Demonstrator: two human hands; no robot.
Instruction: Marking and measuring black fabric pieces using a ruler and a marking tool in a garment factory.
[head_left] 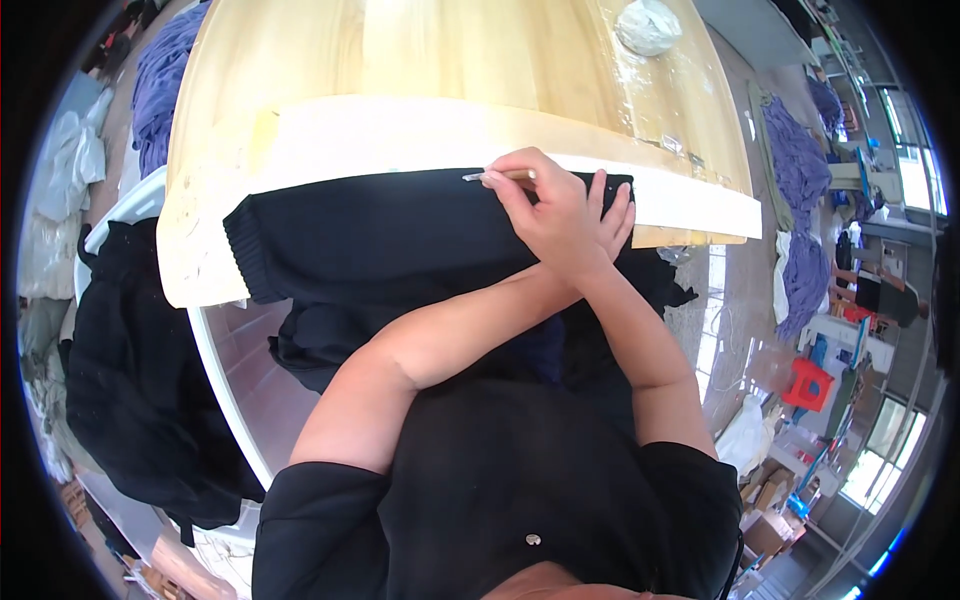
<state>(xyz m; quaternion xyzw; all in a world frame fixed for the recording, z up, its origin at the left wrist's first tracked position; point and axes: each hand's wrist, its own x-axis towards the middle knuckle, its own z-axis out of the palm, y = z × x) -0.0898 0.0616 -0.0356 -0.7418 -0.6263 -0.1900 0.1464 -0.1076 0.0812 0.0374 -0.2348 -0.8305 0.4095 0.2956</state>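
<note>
A black knit garment piece [390, 225] with a ribbed cuff [247, 250] at its left end lies flat along the table's near edge. My forearms cross over it. In my right hand [555, 215] a thin pen-like stick [520, 174] is pinched, its pale tip pointing left at the fabric's far edge. Just right of it, my left hand [618, 215] rests on the right end of the cloth, fingers stretched and apart, partly hidden behind the right hand and wrist. More dark fabric [310, 335] hangs below the table edge, under my arms.
A white strip [690, 208] runs across the wooden table [420, 50]. Far right on it sits a whitish wrapped bundle [648, 27]. At left, black garments [140, 370] hang over a white tub [225, 390]. Purple cloth piles [795, 165] and a red stool [807, 384] stand at right.
</note>
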